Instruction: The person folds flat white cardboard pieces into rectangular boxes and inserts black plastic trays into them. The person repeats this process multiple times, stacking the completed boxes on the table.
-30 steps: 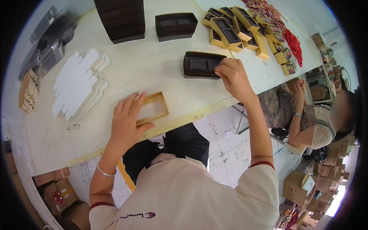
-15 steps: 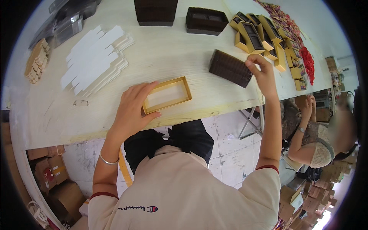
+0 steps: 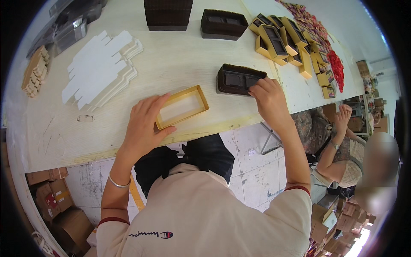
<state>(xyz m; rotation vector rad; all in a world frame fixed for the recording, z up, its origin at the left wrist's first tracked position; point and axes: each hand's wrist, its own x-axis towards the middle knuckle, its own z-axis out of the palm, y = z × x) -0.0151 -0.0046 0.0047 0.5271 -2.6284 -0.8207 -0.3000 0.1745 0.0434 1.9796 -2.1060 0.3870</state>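
My left hand is closed around the left end of an empty gold cardboard box, open at the top, which rests on the table near its front edge. To the right stands a stack of dark brown plastic tray inserts, its two-compartment face turned up. My right hand has its fingers and thumb closed at the right end of that stack. Whether it grips only the top insert or several of them is hidden by the fingers.
Flat white box blanks lie left, beside folded tan pieces. More dark insert stacks stand at the back. Gold boxes with inserts are piled back right, near red items. Another person sits at right.
The insert stack was tipped, its ridged side showing; now it stands with compartments facing up. My right hand has moved left and nearer with it. My left hand keeps holding the gold box.
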